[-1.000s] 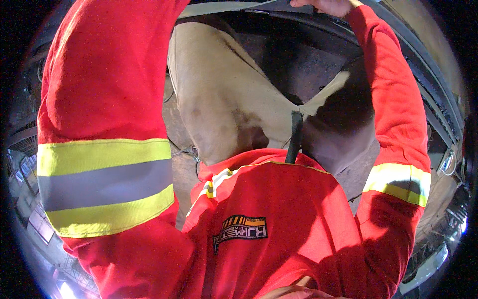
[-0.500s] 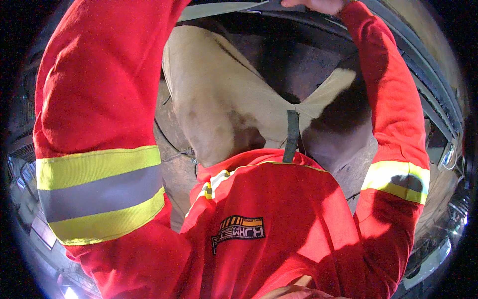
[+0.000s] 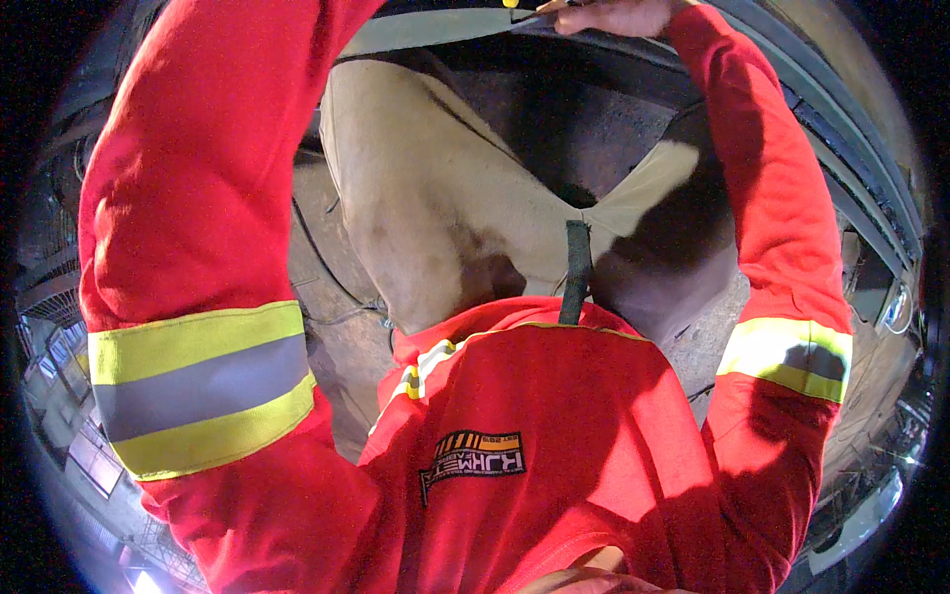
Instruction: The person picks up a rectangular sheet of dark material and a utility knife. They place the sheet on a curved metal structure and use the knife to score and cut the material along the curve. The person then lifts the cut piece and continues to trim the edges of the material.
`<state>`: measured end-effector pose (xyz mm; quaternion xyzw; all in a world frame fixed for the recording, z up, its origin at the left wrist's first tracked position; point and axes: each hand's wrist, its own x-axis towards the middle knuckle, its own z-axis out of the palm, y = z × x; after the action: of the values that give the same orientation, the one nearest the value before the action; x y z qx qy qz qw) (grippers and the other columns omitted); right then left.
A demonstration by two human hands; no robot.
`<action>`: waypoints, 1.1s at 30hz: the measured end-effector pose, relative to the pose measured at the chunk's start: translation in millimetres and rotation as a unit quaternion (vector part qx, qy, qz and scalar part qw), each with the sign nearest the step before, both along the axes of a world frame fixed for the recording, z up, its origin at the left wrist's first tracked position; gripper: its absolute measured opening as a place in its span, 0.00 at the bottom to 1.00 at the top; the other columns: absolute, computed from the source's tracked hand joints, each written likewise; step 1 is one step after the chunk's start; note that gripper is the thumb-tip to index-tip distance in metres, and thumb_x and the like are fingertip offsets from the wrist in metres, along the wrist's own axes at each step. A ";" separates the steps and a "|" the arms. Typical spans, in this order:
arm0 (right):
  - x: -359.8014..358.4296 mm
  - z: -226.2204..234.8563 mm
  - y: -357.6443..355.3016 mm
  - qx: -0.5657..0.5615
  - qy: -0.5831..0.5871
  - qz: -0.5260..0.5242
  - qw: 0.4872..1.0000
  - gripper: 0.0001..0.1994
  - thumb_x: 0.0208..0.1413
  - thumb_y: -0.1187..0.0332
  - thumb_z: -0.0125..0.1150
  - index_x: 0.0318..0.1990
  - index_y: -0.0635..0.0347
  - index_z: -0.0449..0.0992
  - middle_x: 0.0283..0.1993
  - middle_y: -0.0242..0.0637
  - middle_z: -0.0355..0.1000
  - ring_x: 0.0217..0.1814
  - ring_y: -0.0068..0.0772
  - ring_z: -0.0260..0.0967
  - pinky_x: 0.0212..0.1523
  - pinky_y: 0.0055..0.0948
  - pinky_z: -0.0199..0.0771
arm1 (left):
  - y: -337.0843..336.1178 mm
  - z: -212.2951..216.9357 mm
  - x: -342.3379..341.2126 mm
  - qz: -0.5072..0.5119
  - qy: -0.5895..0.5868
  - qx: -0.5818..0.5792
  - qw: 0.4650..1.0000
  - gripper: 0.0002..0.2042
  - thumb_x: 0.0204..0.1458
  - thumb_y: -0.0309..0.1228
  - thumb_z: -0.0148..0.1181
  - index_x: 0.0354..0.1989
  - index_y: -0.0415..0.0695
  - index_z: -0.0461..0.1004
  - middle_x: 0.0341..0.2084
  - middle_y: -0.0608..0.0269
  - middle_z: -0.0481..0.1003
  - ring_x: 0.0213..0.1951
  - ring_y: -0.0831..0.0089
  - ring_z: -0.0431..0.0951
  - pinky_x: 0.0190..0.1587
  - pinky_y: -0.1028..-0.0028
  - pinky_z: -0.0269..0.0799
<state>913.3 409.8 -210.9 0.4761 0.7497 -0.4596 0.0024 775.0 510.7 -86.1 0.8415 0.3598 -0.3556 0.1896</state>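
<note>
My right hand [image 3: 623,16] shows at the top edge, partly cut off, its fingers closed together. Something thin and dark lies at its fingertips, too small to name. Just left of the fingertips, a small yellow piece [image 3: 510,4] with a dark tip pokes in from the top edge. A pale grey-green flat strip [image 3: 435,32] runs below it, under the dark edge of a workpiece or bench. My left arm [image 3: 208,178], in a red sleeve with reflective bands, reaches up out of the picture, so the left hand is hidden.
Long metal bars or rails [image 3: 841,119] curve along the upper right. A thin dark cable [image 3: 322,262] lies on the floor beside my left leg. My knees, in beige trousers [image 3: 416,168], are spread below the work. Racks or frames [image 3: 59,327] stand at the far left.
My right hand has come slightly lower into the picture, and the yellow piece has appeared at the top. My left forearm has shifted a little; the flat strip shows more.
</note>
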 end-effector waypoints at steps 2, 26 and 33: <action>4.0 -12.2 -5.8 0.005 0.086 0.021 0.996 0.18 0.55 0.56 0.60 0.49 0.56 0.76 0.38 0.36 0.74 0.43 0.34 0.69 0.48 0.37 0.66 | -6.0 2.7 -1.2 -0.010 -0.007 0.016 1.000 0.13 0.47 0.40 0.61 0.35 0.43 0.75 0.25 0.61 0.77 0.24 0.71 0.75 0.30 0.69 0.71; -68.1 10.3 -120.7 0.516 -0.133 -0.063 0.844 0.23 0.46 0.67 0.55 0.54 0.48 0.76 0.67 0.39 0.61 0.58 0.42 0.63 0.51 0.43 0.68 | -147.2 -50.9 -253.9 0.533 -0.647 -0.039 0.544 0.23 0.49 0.17 0.59 0.55 0.35 0.64 0.35 0.55 0.75 0.35 0.61 0.80 0.37 0.65 0.80; -68.1 1.6 -122.3 0.574 -0.060 -0.048 0.815 0.19 0.45 0.66 0.58 0.48 0.48 0.80 0.61 0.34 0.68 0.62 0.42 0.62 0.66 0.59 0.52 | -137.4 -99.3 -265.5 0.659 -0.639 0.022 0.396 0.12 0.48 0.16 0.57 0.40 0.37 0.66 0.33 0.57 0.74 0.33 0.60 0.81 0.35 0.65 0.81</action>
<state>845.2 287.5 -209.3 0.4529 0.8521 0.0837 -0.2485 509.4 373.3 -185.4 0.3279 0.5839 0.5297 0.5206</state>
